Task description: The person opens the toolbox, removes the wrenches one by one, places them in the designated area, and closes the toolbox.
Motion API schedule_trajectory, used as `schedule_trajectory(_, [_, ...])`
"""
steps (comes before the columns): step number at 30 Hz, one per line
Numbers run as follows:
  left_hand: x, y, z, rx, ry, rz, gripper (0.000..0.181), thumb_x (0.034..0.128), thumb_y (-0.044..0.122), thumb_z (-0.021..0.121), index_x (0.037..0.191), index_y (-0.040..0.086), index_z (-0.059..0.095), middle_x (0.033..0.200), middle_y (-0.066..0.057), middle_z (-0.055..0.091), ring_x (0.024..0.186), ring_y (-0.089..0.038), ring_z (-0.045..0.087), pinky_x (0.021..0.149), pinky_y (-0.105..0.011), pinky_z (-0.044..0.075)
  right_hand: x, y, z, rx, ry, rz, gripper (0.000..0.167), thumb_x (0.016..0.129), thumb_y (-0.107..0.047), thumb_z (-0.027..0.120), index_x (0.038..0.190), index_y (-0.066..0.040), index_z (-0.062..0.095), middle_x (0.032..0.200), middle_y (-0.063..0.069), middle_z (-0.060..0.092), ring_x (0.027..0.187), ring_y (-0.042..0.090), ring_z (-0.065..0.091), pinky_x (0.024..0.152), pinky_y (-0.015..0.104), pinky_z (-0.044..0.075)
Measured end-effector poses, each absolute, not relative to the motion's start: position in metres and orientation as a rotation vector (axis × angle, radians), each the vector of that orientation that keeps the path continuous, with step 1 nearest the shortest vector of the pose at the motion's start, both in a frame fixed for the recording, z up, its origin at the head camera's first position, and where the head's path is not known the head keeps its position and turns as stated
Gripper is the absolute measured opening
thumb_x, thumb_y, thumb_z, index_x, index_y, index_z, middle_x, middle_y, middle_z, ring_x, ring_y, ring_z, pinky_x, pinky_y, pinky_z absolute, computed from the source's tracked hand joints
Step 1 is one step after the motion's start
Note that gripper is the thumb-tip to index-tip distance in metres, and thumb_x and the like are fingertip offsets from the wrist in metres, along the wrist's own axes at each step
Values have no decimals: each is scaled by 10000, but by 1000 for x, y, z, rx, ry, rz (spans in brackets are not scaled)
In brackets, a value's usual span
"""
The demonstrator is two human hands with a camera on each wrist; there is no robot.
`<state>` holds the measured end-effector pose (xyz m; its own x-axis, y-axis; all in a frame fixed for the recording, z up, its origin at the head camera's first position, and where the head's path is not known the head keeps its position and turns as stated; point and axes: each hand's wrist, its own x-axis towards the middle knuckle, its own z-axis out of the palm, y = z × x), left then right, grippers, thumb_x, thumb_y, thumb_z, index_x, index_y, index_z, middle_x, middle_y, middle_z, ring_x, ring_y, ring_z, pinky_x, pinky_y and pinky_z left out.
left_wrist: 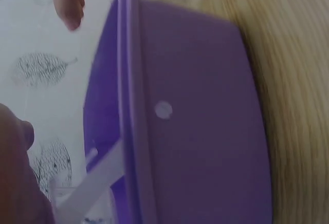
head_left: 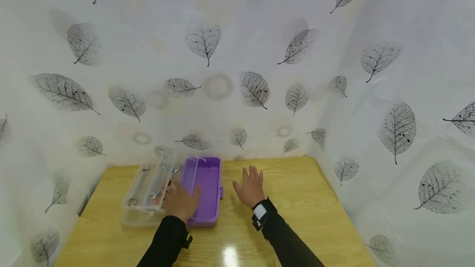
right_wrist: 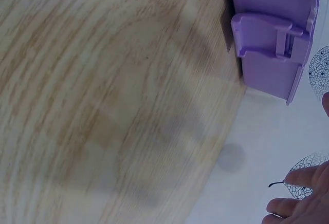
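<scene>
A purple toolbox stands on the table, with clear plastic trays joined at its left by clear link arms. Wrenches lie in the trays, one wrench in the far-left compartment and another beside it. My left hand reaches over the inner tray edge, thumb apart from the fingers, near something reddish partly hidden beneath it. In the left wrist view nothing shows between thumb and fingers. My right hand hovers to the right of the toolbox with fingers spread, touching nothing.
The toolbox's latch is on its right side. Beneath everything is a wooden table. A white sheet printed with grey leaves surrounds the table at the back and sides.
</scene>
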<state>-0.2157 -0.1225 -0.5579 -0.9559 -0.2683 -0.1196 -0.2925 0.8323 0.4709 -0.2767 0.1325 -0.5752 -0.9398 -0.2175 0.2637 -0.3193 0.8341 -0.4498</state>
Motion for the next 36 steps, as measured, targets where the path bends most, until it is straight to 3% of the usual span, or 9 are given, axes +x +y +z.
schedule_trajectory(4, [-218,-128,-555,-438,2974,742,928,1090,574,310,1589,-143,-3,1545,-509,148,1408,-671,228,1077,-798,286,-278,133,-577,413,-2829,762,652,1031,-397,580,1470,76,488,1551,354,369,1480,511,297,1226,683,153])
schedule_trajectory(9, [-219,-126,-547,-415,3063,700,766,1121,392,379,1539,-207,149,1438,-506,310,1280,-665,397,1000,-754,401,-277,132,-581,442,-2849,835,638,1038,-395,559,1444,95,508,1538,366,376,1471,524,306,1226,676,171])
schedule_trajectory(13, [-218,-126,-543,-363,3156,573,570,1086,173,474,1415,-271,333,1290,-484,439,1141,-611,521,875,-685,524,-278,131,-585,440,-2868,845,621,1047,-413,534,1424,80,533,1546,345,376,1479,500,304,1236,651,181])
schedule_trajectory(17, [-217,-130,-535,-247,3222,458,330,1023,-31,448,1224,-287,503,1111,-445,549,998,-537,619,803,-606,587,-278,131,-585,423,-2853,911,568,1032,-375,576,1359,89,575,1530,356,385,1471,509,310,1234,649,185])
schedule_trajectory(23, [-223,-138,-521,-129,3236,453,195,990,-74,482,1044,-209,612,857,-296,646,789,-449,692,649,-548,614,-277,131,-587,439,-2878,914,551,1016,-373,592,1332,79,596,1536,377,371,1472,535,298,1242,639,185])
schedule_trajectory(27, [-226,-142,-521,-96,3217,374,182,960,-72,541,879,-128,694,826,-265,601,790,-429,667,604,-556,612,-275,131,-591,459,-2877,922,541,1018,-389,584,1307,67,614,1539,374,368,1472,540,296,1242,638,188])
schedule_trajectory(36, [-238,-143,-521,-144,3253,310,213,929,-76,543,789,-77,702,799,-263,694,767,-420,716,593,-552,620,-273,129,-595,474,-2861,965,504,1028,-370,582,1262,74,627,1528,383,371,1463,549,301,1234,645,198])
